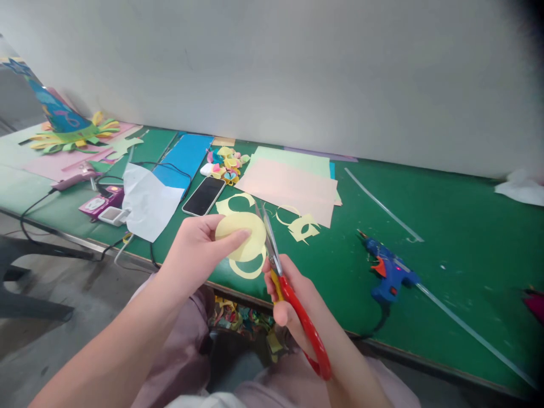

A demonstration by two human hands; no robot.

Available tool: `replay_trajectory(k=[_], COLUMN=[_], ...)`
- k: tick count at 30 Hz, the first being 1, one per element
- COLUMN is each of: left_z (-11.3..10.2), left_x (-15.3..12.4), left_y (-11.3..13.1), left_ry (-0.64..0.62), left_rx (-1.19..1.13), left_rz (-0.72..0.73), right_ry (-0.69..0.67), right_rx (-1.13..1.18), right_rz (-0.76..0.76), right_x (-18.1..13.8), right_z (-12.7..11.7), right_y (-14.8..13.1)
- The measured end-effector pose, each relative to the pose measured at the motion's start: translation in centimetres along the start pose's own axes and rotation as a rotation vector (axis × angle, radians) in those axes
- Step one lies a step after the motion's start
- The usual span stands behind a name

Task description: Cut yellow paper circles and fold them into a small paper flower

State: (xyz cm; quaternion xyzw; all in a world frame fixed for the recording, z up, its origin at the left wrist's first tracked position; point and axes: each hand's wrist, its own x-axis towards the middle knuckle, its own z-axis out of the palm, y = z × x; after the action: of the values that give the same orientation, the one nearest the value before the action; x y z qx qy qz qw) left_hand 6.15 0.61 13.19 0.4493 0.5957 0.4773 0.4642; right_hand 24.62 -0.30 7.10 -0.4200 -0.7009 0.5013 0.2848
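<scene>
My left hand (204,241) pinches a round disc of pale yellow paper (242,229), thumb on top. In my right hand (293,294) is a pair of scissors (304,323) with red and yellow handles. The blades are parted a little and stand at the disc's right edge. Below the disc hangs or lies a ring-shaped yellow offcut (246,271); I cannot tell whether it is still joined to the disc. More yellow paper scraps (304,228) with curved cut-outs lie just beyond on the green table (340,272).
Behind lie pink paper sheets (293,187), a phone (204,196) and a heap of colourful paper pieces (228,164). A blue glue gun (389,272) with a long glue stick lies at the right. Leftward are white paper (148,201), a purple power adapter (102,203) and a decorated cone hat (63,113).
</scene>
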Motion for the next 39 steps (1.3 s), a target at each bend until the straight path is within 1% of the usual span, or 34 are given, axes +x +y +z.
replay_trajectory(k=[3,6,10,14,17,25,30,35,39], left_z=[-0.2,-0.4,-0.7,-1.1,-1.3,-1.5,-1.7,-2.0,-2.2], left_x=[0.0,0.0,0.1,0.2,0.2,0.2,0.3,0.2,0.2], left_y=[0.1,0.1,0.1,0.2,0.2,0.9,1.1,1.3,1.4], left_ry=[0.001,-0.007,-0.028,-0.06,-0.077,-0.1,-0.107,-0.113,-0.125], left_rx=[0.036,0.056,0.071,0.094,0.103,0.097,0.135,0.186,0.198], left_rz=[0.001,-0.001,-0.001,-0.02,-0.019,-0.048,-0.046,-0.049,-0.047], right_ry=[-0.03,-0.063,-0.079,-0.125,-0.139,-0.143,-0.122,-0.134,-0.125], right_rx=[0.088,0.084,0.066,0.076,0.092,0.076,-0.004,-0.002,-0.03], right_rz=[0.033,0.065,0.064,0.138,0.162,0.145,0.076,0.116,0.104], right_x=[0.1,0.1,0.1,0.1,0.2,0.0,0.1,0.0,-0.1], right_z=[-0.3,-0.6,-0.9,-1.1,-1.2,-1.4,-1.5,-1.5,-1.5], right_y=[-0.5,-1.0,-1.4,-2.2,-2.6,-2.4,-2.2,-1.9,-1.7])
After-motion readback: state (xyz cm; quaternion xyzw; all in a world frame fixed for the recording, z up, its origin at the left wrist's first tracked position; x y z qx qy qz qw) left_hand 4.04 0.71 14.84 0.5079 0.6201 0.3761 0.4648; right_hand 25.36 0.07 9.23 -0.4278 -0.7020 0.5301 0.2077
